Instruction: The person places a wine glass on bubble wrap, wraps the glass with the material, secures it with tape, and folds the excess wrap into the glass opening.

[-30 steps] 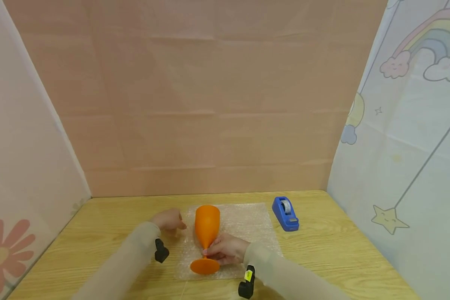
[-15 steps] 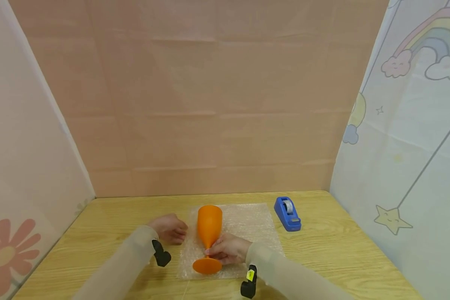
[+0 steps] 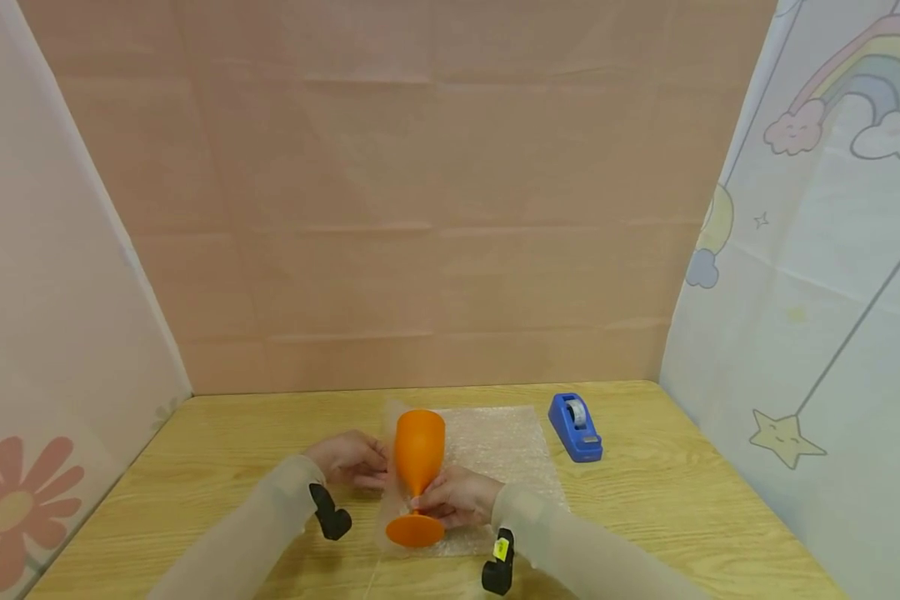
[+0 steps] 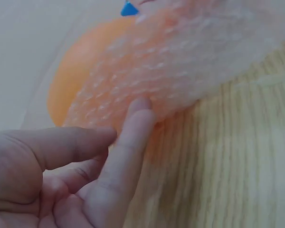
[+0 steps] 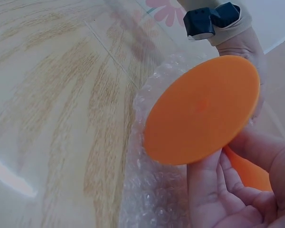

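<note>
An orange goblet (image 3: 420, 448) lies along a sheet of bubble wrap (image 3: 498, 442), its bowl pointing away from me and its round foot toward me. My right hand (image 3: 461, 497) grips its stem just above the foot. In the right wrist view the foot (image 5: 202, 111) hides part of that grip. At the sheet's left side, my left hand (image 3: 351, 458) touches the raised edge with fingers fairly straight. The left wrist view has the raised bubble wrap (image 4: 147, 71) standing between the fingers (image 4: 121, 166) and the goblet, covering part of the bowl (image 4: 76, 71).
A blue tape dispenser (image 3: 574, 427) with a roll of tape stands to the right of the sheet on the wooden table (image 3: 645, 500). A plain tan backdrop (image 3: 420, 208) rises behind, with patterned panels on both sides.
My left hand has moved right against the bubble wrap, whose left edge is now lifted toward the goblet. My right hand stays on the stem, and the goblet has hardly moved.
</note>
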A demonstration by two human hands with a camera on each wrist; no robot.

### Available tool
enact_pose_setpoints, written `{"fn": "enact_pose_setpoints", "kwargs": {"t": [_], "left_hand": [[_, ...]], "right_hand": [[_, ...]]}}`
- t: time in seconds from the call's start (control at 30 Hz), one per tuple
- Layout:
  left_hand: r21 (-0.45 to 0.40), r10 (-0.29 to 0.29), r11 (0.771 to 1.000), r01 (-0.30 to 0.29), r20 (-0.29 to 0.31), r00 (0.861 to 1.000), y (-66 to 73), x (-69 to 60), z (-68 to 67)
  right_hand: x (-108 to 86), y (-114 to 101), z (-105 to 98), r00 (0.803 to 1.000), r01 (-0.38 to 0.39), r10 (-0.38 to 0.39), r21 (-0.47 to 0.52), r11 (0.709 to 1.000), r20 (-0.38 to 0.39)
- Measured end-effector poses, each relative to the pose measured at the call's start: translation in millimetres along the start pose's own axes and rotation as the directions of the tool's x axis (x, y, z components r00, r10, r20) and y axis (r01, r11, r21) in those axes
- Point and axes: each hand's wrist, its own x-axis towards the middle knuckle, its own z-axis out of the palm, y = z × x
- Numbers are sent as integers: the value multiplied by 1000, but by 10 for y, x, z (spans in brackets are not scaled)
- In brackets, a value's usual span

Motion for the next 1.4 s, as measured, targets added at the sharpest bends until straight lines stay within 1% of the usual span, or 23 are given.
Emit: {"fn": "enact_pose_setpoints", "kwargs": {"t": [0.07,0.1,0.13,0.2,0.33,0.57,0.67,0.8,0.97,1.03,1.13,1.27,1.33,1.37,1.4], "left_hand": [[-15,-57,998,56,-66,996,12,107,85],[-23,-59,998,58,-66,996,6,127,84],[-32,-48,998,46,-60,997,5,114,78],[-42,-80,996,77,-83,993,7,149,87],[-31,-78,997,75,-89,993,21,150,100],[-40,-79,996,74,-154,985,32,176,131],[-37,-74,997,69,-155,985,41,184,132],[-7,-74,997,74,-153,986,71,170,148],[49,-85,994,95,-188,978,106,161,194],[51,-88,994,100,-203,975,112,166,206],[55,-91,993,105,-218,972,109,181,215],[47,-100,992,113,-232,968,98,223,233],[41,-96,993,108,-227,969,98,236,249],[44,-70,996,80,-196,978,81,224,230],[50,-45,997,55,-179,983,70,202,226]], "right_hand": [[0,-6,-4,1000,-6,6,1,1000,1],[-1,-7,-5,1000,-8,8,1,1000,1],[1,-10,-7,1000,-10,10,3,1000,2],[-2,-14,-10,1000,-11,11,6,1000,4],[-6,-12,-16,1000,-6,6,2,1000,13],[-2,-9,-28,1000,-6,6,6,1000,30],[5,-5,-34,999,-4,4,4,1000,32],[15,0,-42,999,-4,4,4,1000,33],[14,-7,-50,1000,-14,13,4,1000,22],[10,-13,-53,1000,-15,15,2,1000,22],[10,-20,-67,999,-17,17,6,1000,39],[24,-10,-110,997,0,0,-4,1000,82],[31,-3,-129,996,14,-13,-18,1000,85],[29,-5,-135,997,23,-21,-30,999,77],[27,-7,-138,998,30,-27,-43,999,62]]}}
